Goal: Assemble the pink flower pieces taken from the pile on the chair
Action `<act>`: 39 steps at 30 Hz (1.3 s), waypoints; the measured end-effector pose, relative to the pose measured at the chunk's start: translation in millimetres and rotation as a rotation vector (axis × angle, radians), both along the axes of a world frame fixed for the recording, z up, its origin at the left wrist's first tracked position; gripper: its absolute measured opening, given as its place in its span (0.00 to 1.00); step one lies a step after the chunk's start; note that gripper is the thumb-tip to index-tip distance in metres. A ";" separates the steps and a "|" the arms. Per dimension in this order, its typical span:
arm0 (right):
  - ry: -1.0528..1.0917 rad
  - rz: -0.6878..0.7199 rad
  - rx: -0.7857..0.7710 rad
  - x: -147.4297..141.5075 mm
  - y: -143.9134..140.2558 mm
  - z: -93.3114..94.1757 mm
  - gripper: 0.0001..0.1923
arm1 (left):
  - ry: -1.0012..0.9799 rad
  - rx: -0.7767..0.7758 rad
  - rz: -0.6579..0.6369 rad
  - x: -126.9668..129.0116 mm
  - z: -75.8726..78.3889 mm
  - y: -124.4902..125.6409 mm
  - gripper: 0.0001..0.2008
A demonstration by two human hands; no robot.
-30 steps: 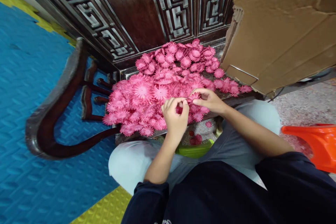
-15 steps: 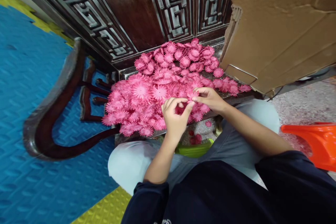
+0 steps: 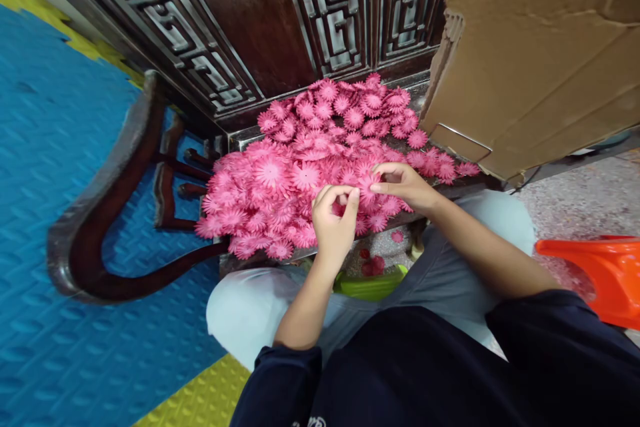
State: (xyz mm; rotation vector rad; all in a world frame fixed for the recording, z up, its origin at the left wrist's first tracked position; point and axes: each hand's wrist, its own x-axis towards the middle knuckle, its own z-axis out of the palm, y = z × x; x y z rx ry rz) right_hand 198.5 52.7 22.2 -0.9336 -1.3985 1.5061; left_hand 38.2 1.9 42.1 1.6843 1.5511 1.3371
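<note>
A big heap of pink fabric flowers (image 3: pixel 305 160) covers the seat of a dark carved wooden chair (image 3: pixel 100 227). My left hand (image 3: pixel 333 223) is curled at the heap's near edge, its fingers closed around a few pink flowers. My right hand (image 3: pixel 405 185) is just to its right, thumb and forefinger pinching one pink flower (image 3: pixel 369 181) that touches the left hand's fingertips. Both forearms come up from my dark blue sleeves over my pale grey trousers.
A large cardboard box (image 3: pixel 530 60) leans at the upper right against the chair. An orange plastic piece (image 3: pixel 597 273) sits on the speckled floor at right. A green container (image 3: pixel 373 283) lies between my knees with a few fallen flowers. Blue and yellow foam mats (image 3: pixel 55 167) cover the left.
My right hand has shifted slightly right and up with its pinched flower. The left hand's fingers have closed tighter around its small bunch. The heap is unchanged.
</note>
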 end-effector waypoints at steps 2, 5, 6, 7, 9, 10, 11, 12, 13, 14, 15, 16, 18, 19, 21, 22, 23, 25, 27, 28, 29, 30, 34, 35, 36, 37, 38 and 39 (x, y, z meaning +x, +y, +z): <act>0.017 0.014 -0.006 1.0 0.2 0.7 0.14 | -0.002 0.017 0.034 0.7 -0.4 0.2 0.07; 0.038 0.036 -0.015 0.8 -0.3 2.1 0.11 | -0.017 0.033 0.040 2.3 -0.9 -0.3 0.06; 0.045 0.041 -0.025 0.4 -0.5 2.4 0.11 | -0.020 0.036 0.033 2.8 -1.0 -0.6 0.06; 0.050 0.043 -0.038 -0.1 -0.6 2.5 0.10 | -0.022 0.038 0.023 3.3 -1.0 -1.0 0.06; 0.053 0.040 -0.062 -0.8 -0.6 2.1 0.11 | -0.029 0.035 -0.001 4.0 -0.9 -1.7 0.06; 0.051 0.038 -0.068 -0.7 -0.4 1.9 0.11 | -0.033 0.033 -0.009 4.1 -0.7 -2.0 0.06; 0.051 0.032 -0.068 -0.3 -0.1 1.8 0.12 | -0.036 0.031 -0.012 4.0 -0.3 -2.2 0.06; 0.052 0.028 -0.061 0.6 0.2 1.9 0.12 | -0.035 0.030 -0.010 3.6 0.3 -2.3 0.06; 0.054 0.027 -0.049 1.8 0.5 2.4 0.12 | -0.030 0.031 -0.009 2.9 1.0 -2.5 0.07; 0.054 0.026 -0.028 3.2 0.9 3.2 0.13 | -0.021 0.031 -0.013 2.1 1.8 -2.8 0.07; 0.052 0.008 0.009 4.9 1.2 4.3 0.13 | -0.011 0.033 -0.017 1.1 2.6 -3.2 0.06; 0.045 -0.038 0.062 6.5 1.6 5.4 0.12 | -0.001 0.039 -0.018 0.2 3.3 -3.8 0.06; -0.013 -0.233 0.207 8.9 2.7 6.3 0.11 | 0.012 0.061 -0.004 -1.1 3.4 -5.4 0.06; -0.072 -0.353 0.288 9.4 3.6 5.6 0.09 | 0.009 0.070 0.010 -1.1 2.7 -6.4 0.06; -0.246 -0.508 0.434 8.6 6.2 0.6 0.07 | -0.014 0.060 0.023 0.5 -0.2 -8.4 0.07; -0.353 -0.492 0.493 7.3 8.0 -3.6 0.07 | -0.030 0.041 0.010 2.0 -2.0 -9.3 0.08; -0.454 -0.429 0.550 5.6 9.9 -8.6 0.07 | -0.046 0.021 -0.009 3.9 -3.8 -10.1 0.08; -0.657 -0.265 0.637 1.6 13.2 -19.4 0.08 | -0.061 -0.006 -0.050 7.7 -5.9 -11.6 0.08; -0.805 -0.192 0.711 -1.7 14.2 -28.3 0.10 | -0.058 -0.008 -0.078 10.4 -5.3 -13.0 0.07; -0.851 -0.168 0.746 -2.8 13.4 -31.0 0.13 | -0.054 -0.006 -0.087 11.0 -4.2 -13.7 0.07; -0.882 -0.156 0.779 -3.4 11.8 -32.3 0.15 | -0.051 -0.004 -0.094 11.2 -2.6 -14.3 0.07; -0.903 -0.157 0.806 -3.5 9.5 -32.0 0.18 | -0.048 -0.005 -0.101 11.0 -0.9 -14.8 0.07; -0.935 -0.284 0.806 1.8 2.2 -21.5 0.19 | -0.029 -0.008 -0.108 9.1 3.6 -15.2 0.06; -0.928 -0.335 0.778 4.7 3.7 -18.8 0.17 | -0.022 -0.008 -0.107 9.0 3.9 -15.0 0.06; -0.913 -0.392 0.743 8.2 7.4 -17.0 0.15 | -0.014 -0.008 -0.106 9.2 3.9 -14.8 0.06; -0.901 -0.456 0.702 12.3 13.7 -16.6 0.14 | -0.008 -0.009 -0.106 9.6 3.8 -14.6 0.05; -0.888 -0.511 0.653 16.6 22.3 -18.0 0.13 | -0.004 -0.011 -0.107 10.3 3.7 -14.5 0.06; -0.876 -0.564 0.597 21.1 33.0 -21.0 0.12 | -0.002 -0.014 -0.110 11.1 3.6 -14.7 0.06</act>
